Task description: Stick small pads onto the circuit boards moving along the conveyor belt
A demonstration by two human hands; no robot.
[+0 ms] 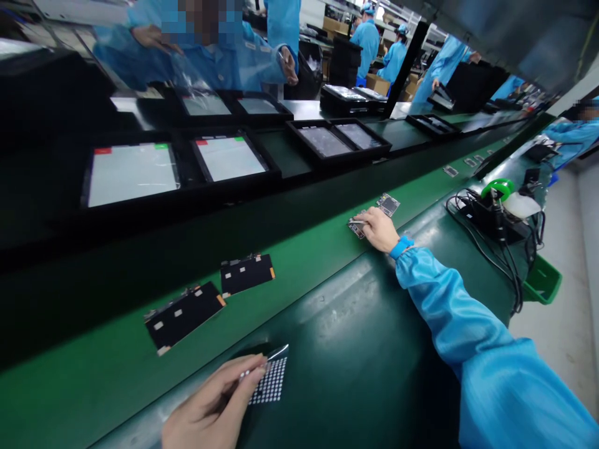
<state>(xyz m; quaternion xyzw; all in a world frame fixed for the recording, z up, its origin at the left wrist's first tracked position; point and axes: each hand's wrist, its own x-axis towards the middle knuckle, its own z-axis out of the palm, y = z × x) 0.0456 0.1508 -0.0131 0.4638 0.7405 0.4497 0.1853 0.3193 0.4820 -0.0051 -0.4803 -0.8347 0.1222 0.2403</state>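
My left hand (215,399), low in the view, is closed on the edge of a clear sheet of small white round stickers (272,385), which lies tilted over the dark green table. My right hand (380,229) reaches out over the green conveyor belt. Its fingers are closed around a thin silvery tool, which looks like tweezers (358,221). Beneath those fingers is a small circuit board (356,229), partly hidden by the hand. Another circuit board (389,204) lies just beyond it on the belt.
Two black flat panels (187,317) (247,274) lie on the belt at left. Black trays (276,178) with screens stand along the far side. Cables, a black device (496,218) and a green bin (543,280) are at right. A co-worker in blue (219,62) handles clear film opposite.
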